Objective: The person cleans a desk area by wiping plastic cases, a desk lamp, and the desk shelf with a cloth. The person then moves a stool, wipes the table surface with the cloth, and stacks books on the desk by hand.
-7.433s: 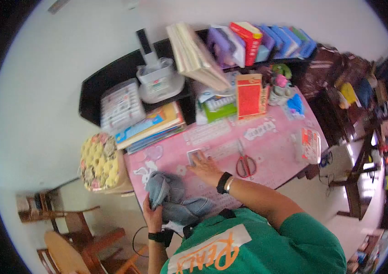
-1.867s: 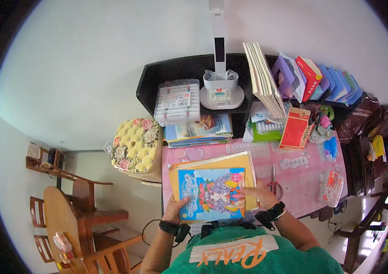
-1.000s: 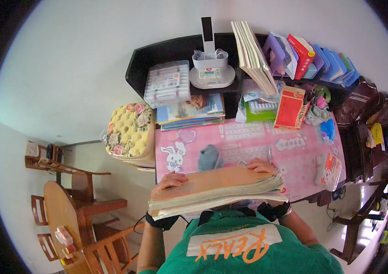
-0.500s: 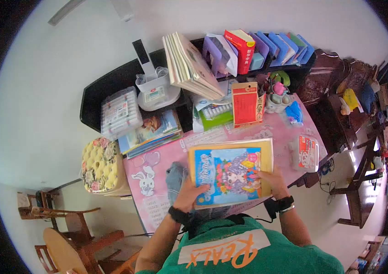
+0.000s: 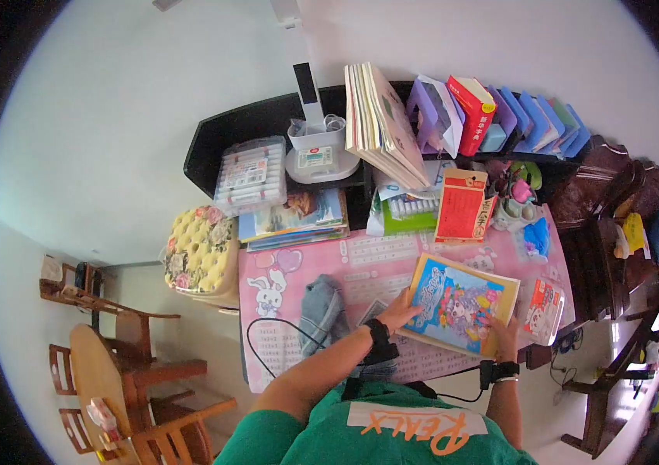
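Head camera view: at lower right of centre, the left hand [image 5: 397, 311] pinches the left edge of a blue-covered book [image 5: 453, 302], thumb on the cover, remaining fingers mostly hidden. The right hand [image 5: 506, 339] pinches the right edge, thumb also on top, fingers partly tucked behind. The book, showing a drawn figure with purple hair, lies on a larger yellow-orange book [image 5: 507, 296], which shows only as a border; whether that pair touches the pink tabletop [image 5: 279, 353] is hard to tell.

Left of the books, a grey-blue denim cloth [image 5: 321, 306] passes behind the left forearm. Between cloth and hand, a small card [image 5: 374, 311] is partly covered, its print unclear. Right of the books stands a clear box [image 5: 544, 310] with a red-orange label; its contents cannot be made out.

Farther up, a red paper box [image 5: 461, 205] leans before a pale cup-like holder [image 5: 514, 213] crowded with small items, too jumbled to identify. At upper left, a clear case [image 5: 252, 174] holds a row of white markers. Beside it, a lamp base tray [image 5: 316, 137] contains a coiled white cable; the lamp's top is cut off by the frame. At upper right, blue file holders [image 5: 554, 124] contain papers.
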Demonstrator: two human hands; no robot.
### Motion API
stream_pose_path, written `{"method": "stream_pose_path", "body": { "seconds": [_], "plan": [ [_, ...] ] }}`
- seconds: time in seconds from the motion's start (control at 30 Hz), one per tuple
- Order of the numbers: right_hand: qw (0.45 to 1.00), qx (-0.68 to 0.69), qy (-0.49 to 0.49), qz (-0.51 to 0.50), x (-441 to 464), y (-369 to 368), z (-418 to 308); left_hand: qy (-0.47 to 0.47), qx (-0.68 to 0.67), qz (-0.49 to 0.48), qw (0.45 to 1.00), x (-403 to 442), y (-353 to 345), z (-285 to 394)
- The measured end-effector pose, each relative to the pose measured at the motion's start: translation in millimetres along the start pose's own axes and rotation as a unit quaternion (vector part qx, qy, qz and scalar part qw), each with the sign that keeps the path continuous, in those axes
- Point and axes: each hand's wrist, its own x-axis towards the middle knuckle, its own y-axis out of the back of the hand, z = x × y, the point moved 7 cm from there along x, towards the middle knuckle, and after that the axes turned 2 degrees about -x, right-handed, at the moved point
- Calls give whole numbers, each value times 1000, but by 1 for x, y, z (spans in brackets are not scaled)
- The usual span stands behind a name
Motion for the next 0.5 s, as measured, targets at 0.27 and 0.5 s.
{"method": "stream_pose_path", "body": {
  "seconds": [0.27,0.5],
  "plan": [
    [998,-8,-63,18,-1,-9,-3,56,141,80,985,-39,44,48],
    [998,-38,-30,36,3,-6,2,-176,-211,339,900,-129,252,107]
  ]
}}
